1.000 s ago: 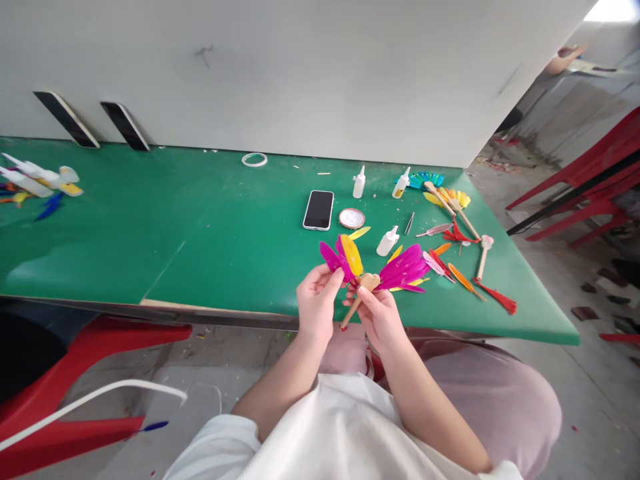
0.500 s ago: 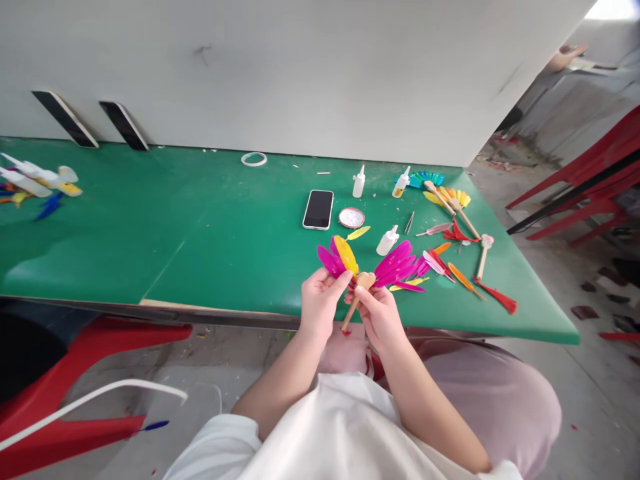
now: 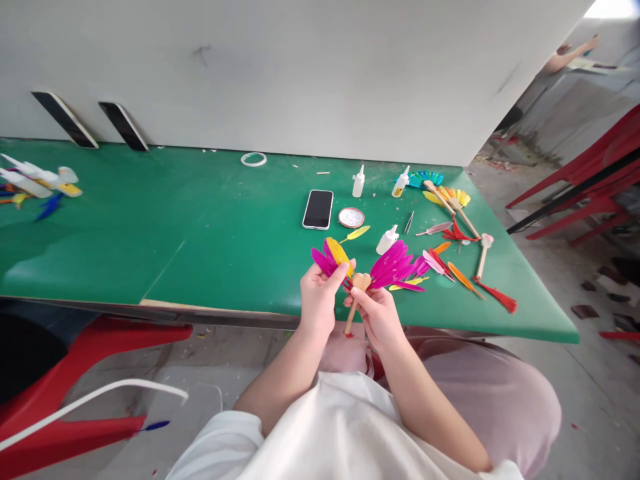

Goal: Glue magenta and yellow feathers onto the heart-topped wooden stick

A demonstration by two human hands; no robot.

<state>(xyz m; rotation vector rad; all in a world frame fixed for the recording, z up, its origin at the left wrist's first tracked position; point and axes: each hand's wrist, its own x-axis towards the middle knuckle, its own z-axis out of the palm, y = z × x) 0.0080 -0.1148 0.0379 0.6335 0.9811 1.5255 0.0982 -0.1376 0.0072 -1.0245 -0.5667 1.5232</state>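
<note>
Both my hands are at the near edge of the green table, working on a small feather fan with a wooden handle and magenta feathers. My left hand is closed, its thumb and fingers pinching a yellow feather beside magenta ones on the left. My right hand is closed round the top of the handle, below magenta feathers on the right. A red cord shows at the handle's lower end. The fingertips under the fan are partly hidden.
On the green table are a phone, a round lid, glue bottles, tweezers, loose feathers and finished-looking fans. Two more phones lean on the partition. A red chair stands left.
The fan has shifted slightly left in my hands. My left hand has moved a little left with the yellow feather, apart from the wooden head. Far right, another person's hand has risen.
</note>
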